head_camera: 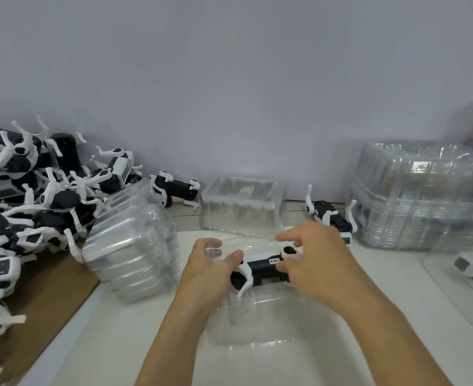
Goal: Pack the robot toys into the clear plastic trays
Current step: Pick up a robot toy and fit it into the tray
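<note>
A black and white robot toy [260, 270] lies on its side inside a clear plastic tray [257, 321] at the table's front centre. My left hand [206, 270] grips the tray's left wall, with the thumb near the toy's white leg. My right hand [316, 260] holds the toy's right end, fingers curled over it. A big heap of black and white robot toys [32, 199] fills the left side. One loose toy [178, 190] stands behind the heap, another toy [331, 215] stands at the right.
A stack of empty clear trays [132, 246] lies tipped on its side left of my hands. One empty tray [243, 207] stands at the back centre. Packed, stacked trays [424, 196] rise at the right. Brown cardboard [48, 288] lies under the heap. A grey wall runs behind.
</note>
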`<action>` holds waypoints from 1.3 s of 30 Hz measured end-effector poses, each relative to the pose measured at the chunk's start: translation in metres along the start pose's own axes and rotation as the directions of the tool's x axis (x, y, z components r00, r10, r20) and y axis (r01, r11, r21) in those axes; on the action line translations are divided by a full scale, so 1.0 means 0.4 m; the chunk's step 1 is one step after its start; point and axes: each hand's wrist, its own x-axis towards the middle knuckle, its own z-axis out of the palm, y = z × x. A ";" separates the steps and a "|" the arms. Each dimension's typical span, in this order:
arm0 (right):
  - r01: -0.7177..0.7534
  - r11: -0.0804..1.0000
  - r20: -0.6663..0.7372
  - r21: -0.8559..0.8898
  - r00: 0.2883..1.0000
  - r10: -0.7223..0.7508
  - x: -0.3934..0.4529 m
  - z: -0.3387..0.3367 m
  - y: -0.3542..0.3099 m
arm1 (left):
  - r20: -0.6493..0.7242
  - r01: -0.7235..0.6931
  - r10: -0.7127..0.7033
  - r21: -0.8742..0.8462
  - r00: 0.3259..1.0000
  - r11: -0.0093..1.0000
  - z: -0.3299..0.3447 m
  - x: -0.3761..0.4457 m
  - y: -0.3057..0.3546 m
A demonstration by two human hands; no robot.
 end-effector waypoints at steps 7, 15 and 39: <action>-0.126 0.972 0.050 -0.198 0.989 0.138 -0.010 -0.072 0.007 | 0.014 -0.009 0.008 0.010 1.000 1.000 -0.002 0.001 -0.002; -0.092 0.977 -0.133 -0.195 0.989 0.067 -0.004 -0.027 -0.009 | 0.084 -0.063 0.053 0.114 0.995 0.992 -0.018 0.007 -0.005; 0.251 0.948 -0.009 -0.197 0.966 -0.258 -0.027 0.096 -0.062 | -0.067 -0.004 -0.003 -0.109 0.998 0.994 0.010 0.000 0.006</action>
